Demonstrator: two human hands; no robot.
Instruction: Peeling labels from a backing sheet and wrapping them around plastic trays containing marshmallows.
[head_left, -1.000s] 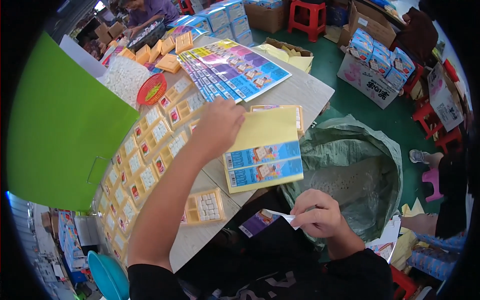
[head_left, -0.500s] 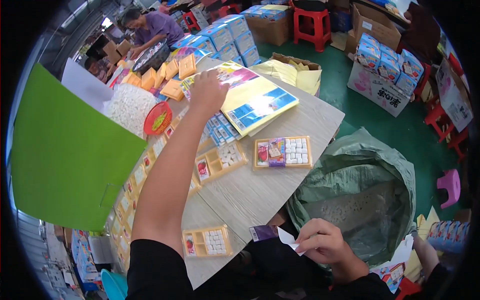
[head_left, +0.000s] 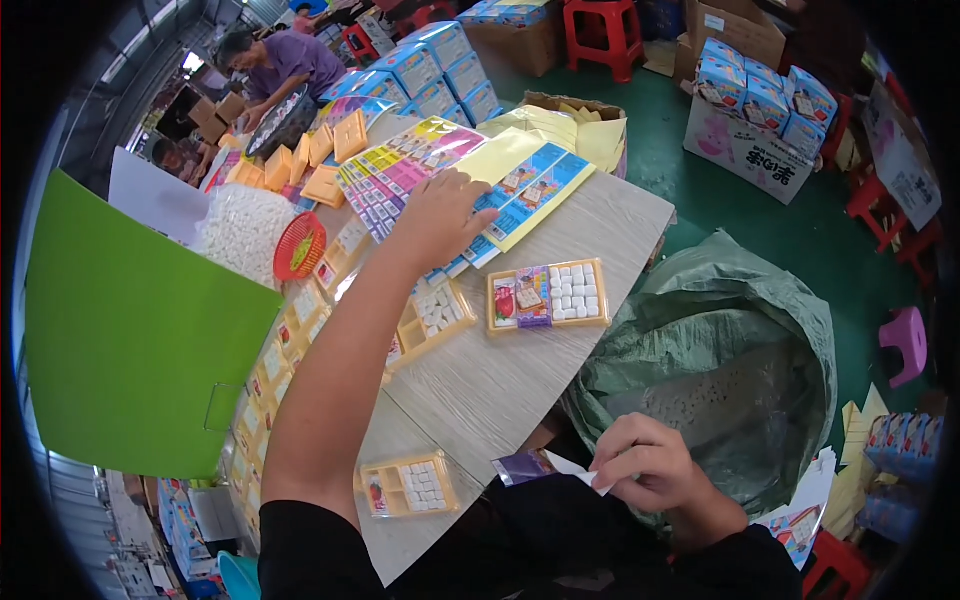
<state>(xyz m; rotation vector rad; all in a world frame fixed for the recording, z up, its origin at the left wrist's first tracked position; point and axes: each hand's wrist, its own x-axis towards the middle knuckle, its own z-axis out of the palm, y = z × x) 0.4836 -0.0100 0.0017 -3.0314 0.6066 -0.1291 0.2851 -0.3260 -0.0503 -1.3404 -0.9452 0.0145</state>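
My left hand (head_left: 445, 222) lies over a stack of printed label sheets (head_left: 538, 200), fingers stretched and thumb apart. Pink, purple and blue labels cover the sheets, some with a yellow backing. In a pinch, my right hand (head_left: 650, 470) holds a small purple label (head_left: 522, 467), whose white side folds up near the fingertips. To the right of my left hand sits a yellow tray (head_left: 580, 290) of white pieces with a purple label across it. Another yellow tray (head_left: 425, 485) without that band lies at the table's near edge. A third tray (head_left: 437, 316) is partly hidden by my left forearm.
A green plastic sack (head_left: 720, 370) gapes open right of the table (head_left: 500, 385). A green board (head_left: 140, 330) rises on the left. Behind are a red basket (head_left: 300, 246), a bag of white pieces (head_left: 245, 228), yellow containers (head_left: 350, 135) and stacked blue boxes (head_left: 430, 75). A co-worker (head_left: 300, 65) sits beyond.
My left hand has shifted right and nearer over the sheets, and the top sheets now fan apart. The right hand still pinches the purple label. The whole view has turned slightly.
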